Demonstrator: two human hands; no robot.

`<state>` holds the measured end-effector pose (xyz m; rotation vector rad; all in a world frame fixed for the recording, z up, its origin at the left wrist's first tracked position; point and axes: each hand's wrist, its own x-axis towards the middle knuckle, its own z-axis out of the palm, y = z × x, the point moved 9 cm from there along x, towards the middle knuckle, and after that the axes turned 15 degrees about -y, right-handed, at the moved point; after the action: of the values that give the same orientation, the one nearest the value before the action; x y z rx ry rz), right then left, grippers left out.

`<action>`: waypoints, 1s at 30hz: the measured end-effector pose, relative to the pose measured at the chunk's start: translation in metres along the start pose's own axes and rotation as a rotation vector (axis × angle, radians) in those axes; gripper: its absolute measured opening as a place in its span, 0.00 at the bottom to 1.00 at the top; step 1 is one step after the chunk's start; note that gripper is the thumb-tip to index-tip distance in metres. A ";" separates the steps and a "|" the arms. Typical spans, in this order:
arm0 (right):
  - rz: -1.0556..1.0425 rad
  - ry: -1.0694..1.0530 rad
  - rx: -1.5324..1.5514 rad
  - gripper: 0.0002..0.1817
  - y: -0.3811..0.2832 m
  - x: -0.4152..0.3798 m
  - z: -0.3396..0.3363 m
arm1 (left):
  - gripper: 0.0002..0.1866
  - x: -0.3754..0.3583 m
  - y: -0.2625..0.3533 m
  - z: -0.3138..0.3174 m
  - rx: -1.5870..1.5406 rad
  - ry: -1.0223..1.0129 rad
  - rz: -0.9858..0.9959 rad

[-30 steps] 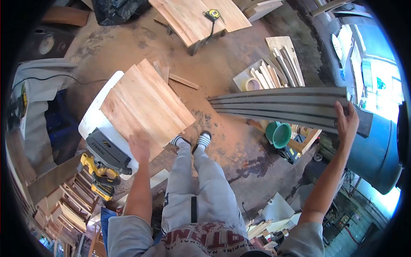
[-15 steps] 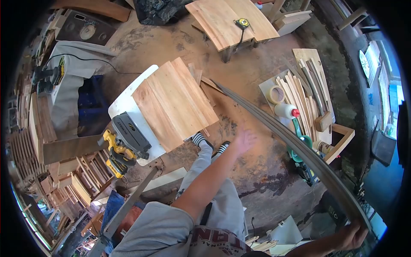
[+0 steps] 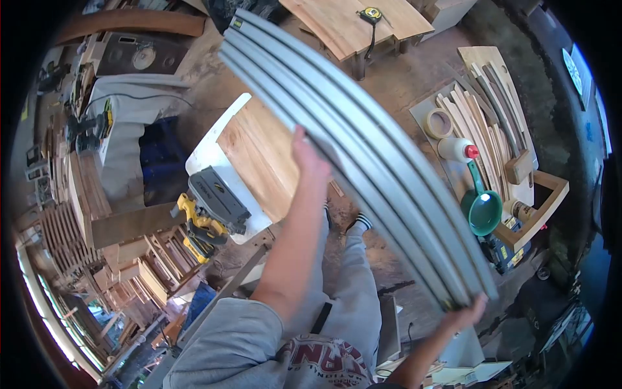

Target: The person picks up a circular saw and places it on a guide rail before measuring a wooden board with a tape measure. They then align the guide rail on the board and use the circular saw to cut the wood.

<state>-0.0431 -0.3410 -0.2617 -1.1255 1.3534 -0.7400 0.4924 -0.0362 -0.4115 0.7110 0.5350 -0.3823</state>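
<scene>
A long ribbed grey metal guide rail [image 3: 363,142] slants across the view, its broad face toward me and its far end raised over the floor. My left hand [image 3: 311,159] is closed on its left edge, about midway along. At the near end, my right hand [image 3: 465,314] grips the rail's lower corner, with the fingers partly hidden. Beneath the rail, a wooden panel [image 3: 256,152] lies on a white table [image 3: 201,155] and is partly covered from view. A yellow and black DeWalt power saw [image 3: 210,211] rests at that table's near left corner.
At the right are wood strips [image 3: 476,123], a tape roll [image 3: 438,123], a red-capped white bottle [image 3: 457,150], a green pan [image 3: 484,211] and a wooden frame [image 3: 536,214]. A tape measure [image 3: 370,15] sits on another panel [image 3: 337,23]. Stacked lumber [image 3: 146,266] stands left.
The rail has turned from edge-on to broad face and swung left over the panel. My left hand, open and away from it before, now holds its edge. My right hand moved left and up.
</scene>
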 end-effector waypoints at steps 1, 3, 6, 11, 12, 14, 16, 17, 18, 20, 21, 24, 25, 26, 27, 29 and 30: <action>0.173 -0.030 0.120 0.25 0.049 -0.012 0.042 | 0.30 0.027 0.011 -0.050 0.071 0.072 0.042; 0.412 0.177 0.138 0.27 0.163 -0.032 0.066 | 0.22 0.044 0.042 -0.106 0.284 0.293 0.140; 0.591 0.239 0.287 0.27 0.288 -0.063 0.114 | 0.18 0.089 0.082 -0.176 0.660 0.437 0.286; 0.651 0.334 0.275 0.28 0.345 -0.106 0.203 | 0.21 0.143 0.144 -0.202 0.979 0.479 0.326; 0.612 0.326 0.277 0.26 0.347 -0.105 0.219 | 0.23 0.168 0.145 -0.213 0.739 0.371 0.313; 0.605 0.293 0.348 0.25 0.347 -0.105 0.257 | 0.24 0.184 0.158 -0.192 0.763 0.299 0.278; 0.590 0.273 0.340 0.25 0.364 -0.103 0.279 | 0.26 0.210 0.176 -0.196 0.809 0.256 0.275; 0.579 0.255 0.339 0.25 0.371 -0.099 0.288 | 0.26 0.214 0.182 -0.192 0.904 0.235 0.244; 0.569 0.250 0.316 0.24 0.374 -0.097 0.295 | 0.26 0.211 0.187 -0.185 0.917 0.259 0.229; 0.552 0.241 0.271 0.24 0.378 -0.096 0.309 | 0.26 0.243 0.207 -0.219 0.908 0.236 0.255; 0.560 0.231 0.269 0.23 0.377 -0.095 0.316 | 0.26 0.252 0.214 -0.221 0.904 0.174 0.252; 0.510 0.208 0.288 0.23 0.379 -0.091 0.331 | 0.27 0.265 0.227 -0.221 0.926 0.054 0.223; 0.451 0.196 0.253 0.21 0.374 -0.088 0.336 | 0.27 0.268 0.231 -0.220 0.961 0.062 0.205; 0.483 0.192 0.227 0.21 0.376 -0.090 0.340 | 0.27 0.271 0.235 -0.219 0.996 0.070 0.188; 0.514 0.188 0.201 0.20 0.378 -0.091 0.343 | 0.28 0.281 0.238 -0.222 0.959 0.073 0.163; 0.528 0.166 0.217 0.20 0.376 -0.096 0.352 | 0.28 0.303 0.246 -0.233 0.911 0.094 0.138; 0.508 0.148 0.261 0.19 0.368 -0.099 0.360 | 0.28 0.309 0.248 -0.234 0.887 0.104 0.128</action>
<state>0.2237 -0.0575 -0.6130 -0.4945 1.5335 -0.6074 0.7867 0.2546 -0.6129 1.6185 0.4004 -0.4632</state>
